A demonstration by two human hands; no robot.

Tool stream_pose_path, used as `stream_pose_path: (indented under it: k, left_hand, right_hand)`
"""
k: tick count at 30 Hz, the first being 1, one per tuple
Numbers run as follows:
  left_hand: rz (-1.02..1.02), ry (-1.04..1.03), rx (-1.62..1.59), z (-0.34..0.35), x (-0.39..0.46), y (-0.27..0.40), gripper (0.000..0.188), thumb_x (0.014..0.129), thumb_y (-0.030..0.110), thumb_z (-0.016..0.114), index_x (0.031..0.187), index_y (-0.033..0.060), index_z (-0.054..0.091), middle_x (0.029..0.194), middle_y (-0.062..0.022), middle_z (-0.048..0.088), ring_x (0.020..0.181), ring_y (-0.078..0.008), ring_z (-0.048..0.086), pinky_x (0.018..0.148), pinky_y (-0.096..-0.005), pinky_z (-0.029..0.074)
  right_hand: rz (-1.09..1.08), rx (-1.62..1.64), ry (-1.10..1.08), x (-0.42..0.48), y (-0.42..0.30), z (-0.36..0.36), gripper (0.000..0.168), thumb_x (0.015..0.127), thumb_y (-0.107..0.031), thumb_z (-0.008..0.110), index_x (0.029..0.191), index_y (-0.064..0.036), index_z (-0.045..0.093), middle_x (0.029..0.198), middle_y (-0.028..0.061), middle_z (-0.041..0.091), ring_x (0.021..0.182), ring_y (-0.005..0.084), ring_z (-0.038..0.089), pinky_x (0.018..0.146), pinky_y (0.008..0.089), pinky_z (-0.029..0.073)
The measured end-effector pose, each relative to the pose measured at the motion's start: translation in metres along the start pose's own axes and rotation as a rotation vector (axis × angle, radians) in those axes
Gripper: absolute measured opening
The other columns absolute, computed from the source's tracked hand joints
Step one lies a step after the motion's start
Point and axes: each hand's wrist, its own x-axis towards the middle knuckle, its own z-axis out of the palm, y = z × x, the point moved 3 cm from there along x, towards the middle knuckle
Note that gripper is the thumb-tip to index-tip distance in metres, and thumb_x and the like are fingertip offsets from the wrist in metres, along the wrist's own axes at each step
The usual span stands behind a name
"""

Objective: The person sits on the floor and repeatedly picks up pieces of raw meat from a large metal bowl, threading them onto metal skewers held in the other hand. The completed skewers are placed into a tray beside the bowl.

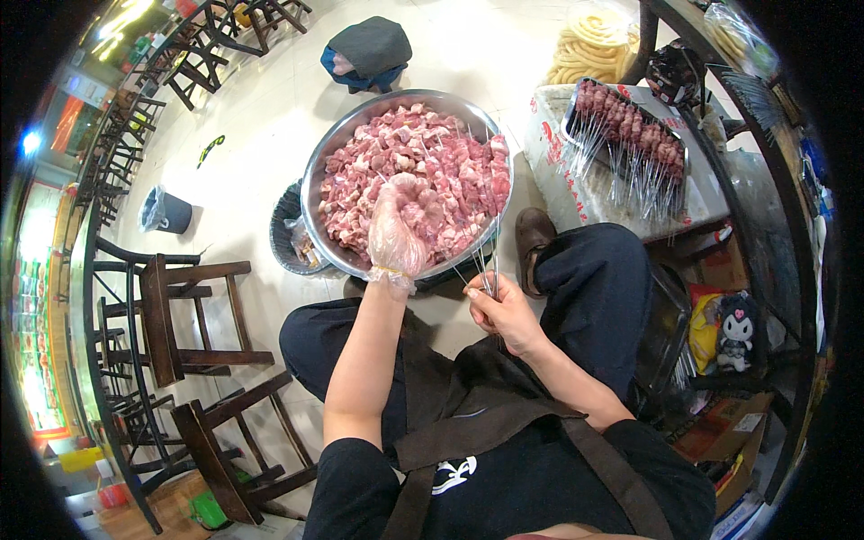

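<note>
A large steel basin (315, 223) full of raw meat pieces (378, 145) stands before me. My left hand (398, 226), in a clear plastic glove tied with a yellow band at the wrist, reaches over the meat. Its fingers are bent down among the pieces, and whether they grip one is hidden. Bare, my right hand (503, 310) is closed around several thin metal skewers (480, 260) just outside the basin's near rim, their tips pointing up towards the meat. Threaded meat skewers (498, 172) lie along the basin's right side.
To the right, a tray of meat skewers (631, 128) rests on a white foam box (587, 196). A black basket (287, 236) touches the basin's left side. A covered stool (371, 50) stands beyond it. Wooden stools (209, 270) and a lined bin (172, 209) are at the left.
</note>
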Motion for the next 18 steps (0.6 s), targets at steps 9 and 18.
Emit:
stream_pose_path:
  k: [9, 18]
  left_hand:
    - [-0.148, -0.264, -0.364, -0.01, 0.001, -0.009, 0.051, 0.091, 0.061, 0.04, 0.091, 0.0139, 0.059, 0.064, 0.0031, 0.04, 0.048, -0.0086, 0.034, 0.04, -0.0212, 0.027]
    - [-0.073, 0.097, -0.216, 0.008, -0.002, 0.002, 0.037, 0.092, 0.054, 0.048, 0.083, 0.018, 0.054, 0.058, 0.0068, 0.04, 0.041, -0.0073, 0.033, 0.036, -0.0205, 0.031]
  right_hand:
    - [0.012, 0.009, -0.011, 0.001, 0.007, 0.003, 0.008, 0.094, -0.011, 0.056, 0.099, -0.006, 0.052, 0.061, -0.0011, 0.051, 0.046, 0.0036, 0.037, 0.04, 0.0197, 0.025]
    - [0.054, 0.081, -0.141, -0.002, 0.01, 0.004, 0.01, 0.097, -0.016, 0.051, 0.101, -0.006, 0.051, 0.06, -0.0003, 0.048, 0.044, 0.0047, 0.033, 0.04, 0.0206, 0.022]
